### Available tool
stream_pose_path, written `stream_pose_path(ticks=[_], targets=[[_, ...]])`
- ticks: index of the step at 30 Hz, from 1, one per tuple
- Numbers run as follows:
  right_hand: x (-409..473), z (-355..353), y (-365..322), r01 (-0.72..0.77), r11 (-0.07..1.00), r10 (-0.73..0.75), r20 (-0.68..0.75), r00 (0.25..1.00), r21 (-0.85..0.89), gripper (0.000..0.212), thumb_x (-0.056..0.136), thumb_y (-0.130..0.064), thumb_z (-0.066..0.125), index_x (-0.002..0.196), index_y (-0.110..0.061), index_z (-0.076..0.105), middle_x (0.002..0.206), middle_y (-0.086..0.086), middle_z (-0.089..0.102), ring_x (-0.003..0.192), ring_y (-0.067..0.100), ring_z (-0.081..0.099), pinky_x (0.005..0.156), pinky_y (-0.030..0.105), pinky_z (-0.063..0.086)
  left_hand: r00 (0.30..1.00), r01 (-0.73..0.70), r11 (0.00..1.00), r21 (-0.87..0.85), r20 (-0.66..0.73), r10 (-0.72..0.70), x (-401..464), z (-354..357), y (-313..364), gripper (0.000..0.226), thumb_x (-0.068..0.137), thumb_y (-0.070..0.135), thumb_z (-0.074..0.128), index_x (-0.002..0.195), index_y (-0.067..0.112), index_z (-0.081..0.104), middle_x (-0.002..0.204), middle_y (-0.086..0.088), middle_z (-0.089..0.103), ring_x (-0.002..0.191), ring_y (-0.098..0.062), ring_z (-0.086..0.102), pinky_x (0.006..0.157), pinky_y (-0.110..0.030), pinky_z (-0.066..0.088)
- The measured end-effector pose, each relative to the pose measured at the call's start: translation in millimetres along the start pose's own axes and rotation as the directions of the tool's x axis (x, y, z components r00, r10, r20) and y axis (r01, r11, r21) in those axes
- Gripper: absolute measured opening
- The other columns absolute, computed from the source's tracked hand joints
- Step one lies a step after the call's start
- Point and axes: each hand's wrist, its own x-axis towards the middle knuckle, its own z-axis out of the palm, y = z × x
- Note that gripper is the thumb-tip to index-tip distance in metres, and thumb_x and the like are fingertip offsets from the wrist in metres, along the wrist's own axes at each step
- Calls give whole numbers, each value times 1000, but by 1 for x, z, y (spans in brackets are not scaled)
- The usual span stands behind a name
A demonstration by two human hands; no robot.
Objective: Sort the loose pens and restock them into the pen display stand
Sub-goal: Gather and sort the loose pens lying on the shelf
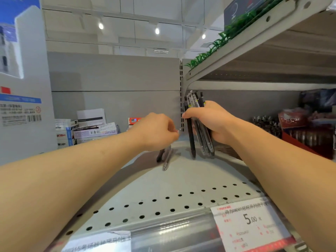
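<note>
My right hand [211, 120] grips a bundle of several dark pens [200, 140], held upright with tips just above the grey shelf [181, 180]. My left hand [156, 131] reaches over the shelf with fingers curled downward onto two loose pens, a black one [160, 155] and a grey one [167, 161], whose lower ends stick out under the hand. Whether the fingers pinch them or only touch is hidden. A red display stand [307, 137] with rows of pens sits at the right of the shelf.
Stacked boxes [94, 130] lie at the back left of the shelf. A tall white and blue carton [23, 88] stands at the far left. An upper shelf [254, 51] overhangs the right side. A price tag [251, 222] sits on the front rail.
</note>
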Motion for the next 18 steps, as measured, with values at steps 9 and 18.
stream_pose_path(ticks=[9, 18], targets=[[2, 2, 0, -21, 995, 13, 85, 996, 93, 7, 79, -7, 75, 80, -7, 68, 83, 19, 73, 80, 30, 71, 90, 58, 58, 946, 17, 977, 212, 314, -85, -4, 7, 3, 36, 85, 50, 61, 68, 18, 65, 67, 0, 63, 65, -18, 60, 65, -32, 55], [4, 2, 0, -35, 995, 25, 118, 993, 90, 8, 84, -7, 75, 83, -8, 68, 76, 12, 71, 73, 25, 69, 86, 52, 60, 909, 20, 974, 224, 403, -111, -9, -5, 4, 36, 88, 43, 61, 66, 14, 63, 65, -3, 62, 62, -20, 61, 58, -30, 51]])
